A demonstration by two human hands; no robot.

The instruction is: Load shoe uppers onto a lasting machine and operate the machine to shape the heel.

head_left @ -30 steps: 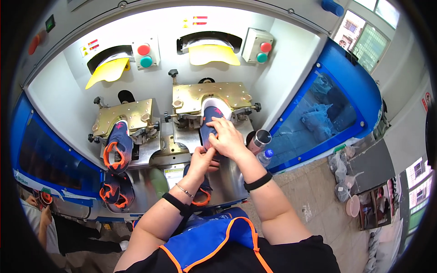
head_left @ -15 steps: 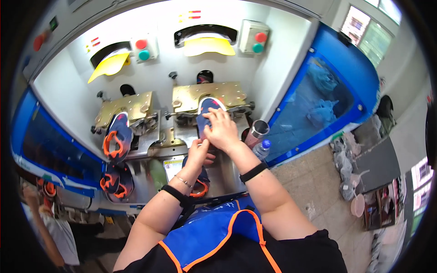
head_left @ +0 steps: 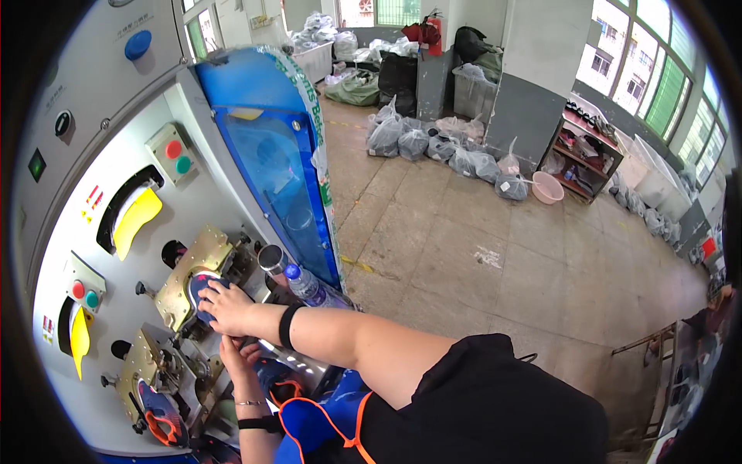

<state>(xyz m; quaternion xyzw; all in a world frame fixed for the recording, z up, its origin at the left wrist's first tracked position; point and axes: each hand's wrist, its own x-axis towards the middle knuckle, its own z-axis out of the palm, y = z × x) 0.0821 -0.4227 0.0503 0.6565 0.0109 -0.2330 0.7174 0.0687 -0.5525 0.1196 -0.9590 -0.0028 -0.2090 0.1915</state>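
A dark blue shoe (head_left: 202,287) with a pale sole edge rests toe-first at the brass-coloured plate (head_left: 185,271) of the machine's right station. My right hand (head_left: 226,308) closes over its upper, fingers bent across it. Just below, at the heel end, is my left hand (head_left: 236,357); its fingers are bent and closed, and what they hold, if anything, is hidden behind the right hand. On the left station sits a second blue shoe (head_left: 158,406) with an orange collar. Another orange-trimmed shoe (head_left: 280,383) lies on the metal tray, near my left wrist.
A metal cup (head_left: 273,260) and a water bottle (head_left: 306,286) stand right of the station. Beyond them is a blue side panel (head_left: 282,166). Red and green button boxes (head_left: 174,154) and yellow flaps (head_left: 137,220) are on the machine wall. Grey bags (head_left: 413,144) and a pink basin (head_left: 547,188) lie across the floor.
The view has swung right and up, so the machine now lies at the left and more of the room shows. Both hands stay at the same shoe.
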